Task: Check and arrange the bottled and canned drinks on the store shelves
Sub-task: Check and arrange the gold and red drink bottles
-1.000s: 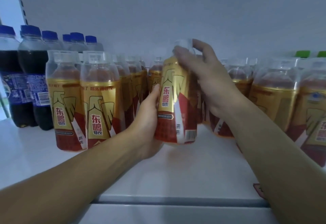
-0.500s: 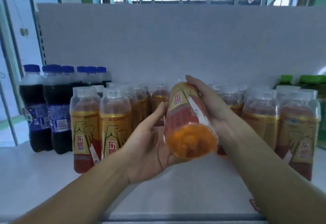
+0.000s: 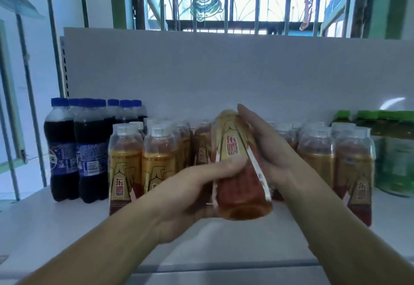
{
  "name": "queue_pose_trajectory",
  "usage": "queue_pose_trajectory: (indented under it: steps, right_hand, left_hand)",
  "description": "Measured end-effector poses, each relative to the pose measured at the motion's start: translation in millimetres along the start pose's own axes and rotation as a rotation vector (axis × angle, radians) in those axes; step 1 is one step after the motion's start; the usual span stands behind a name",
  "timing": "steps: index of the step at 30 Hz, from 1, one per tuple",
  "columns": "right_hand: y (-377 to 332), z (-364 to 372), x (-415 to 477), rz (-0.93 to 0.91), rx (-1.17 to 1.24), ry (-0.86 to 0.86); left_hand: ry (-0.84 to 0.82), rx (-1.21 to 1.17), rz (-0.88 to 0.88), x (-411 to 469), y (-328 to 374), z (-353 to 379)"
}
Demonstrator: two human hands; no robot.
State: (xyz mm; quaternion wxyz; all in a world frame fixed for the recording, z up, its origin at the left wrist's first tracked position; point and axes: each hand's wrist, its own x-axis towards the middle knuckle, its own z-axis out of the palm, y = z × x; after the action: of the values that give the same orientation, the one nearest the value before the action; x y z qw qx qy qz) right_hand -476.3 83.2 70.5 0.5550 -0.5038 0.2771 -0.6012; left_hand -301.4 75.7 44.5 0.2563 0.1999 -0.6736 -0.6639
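The bottle (image 3: 240, 172), gold and red on its label, is held up off the shelf (image 3: 56, 228) at the middle of the view. It is tilted, with its base toward the camera and its cap end pointing away at 12 o'clock.

The left hand (image 3: 192, 192) grips it from 9 o'clock. The thumb lies across the label and the palm sits under the lower side; the other fingers are hidden behind the bottle, so how they lie cannot be told. The right hand (image 3: 271, 157) lies along the 3 o'clock side. Its fingers (image 3: 246, 114) are straight and pressed together, flat against the bottle, with the tips reaching past the cap end.

Matching bottles (image 3: 125, 163) stand upright in rows on the shelf at 9 o'clock, and one more shows just behind the left thumb. A second group of the same drink stands at 3 o'clock, just past the right wrist. These rows close in on both sides of the held bottle, and the space directly behind it is hidden by the bottle and the hands.

Further out at 9 o'clock stand dark cola bottles (image 3: 91, 150) with blue caps, touching one another. Far out at 3 o'clock are green bottles (image 3: 394, 150), blurred. A white back panel (image 3: 224, 71) rises behind all the rows, and window bars (image 3: 224, 0) show above it.
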Motion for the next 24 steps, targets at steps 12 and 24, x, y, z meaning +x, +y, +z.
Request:
queue_pose_trajectory:
  steps: [12, 24]
  right_hand:
    - [-14, 13, -59, -0.329, -0.975, -0.043]
    - [25, -1, -19, -0.194, -0.982, 0.426]
  left_hand:
    - [0.247, 0.476, 0.555, 17, -24, -11]
    - [0.612, 1.292, 0.783, -9, 25, -57]
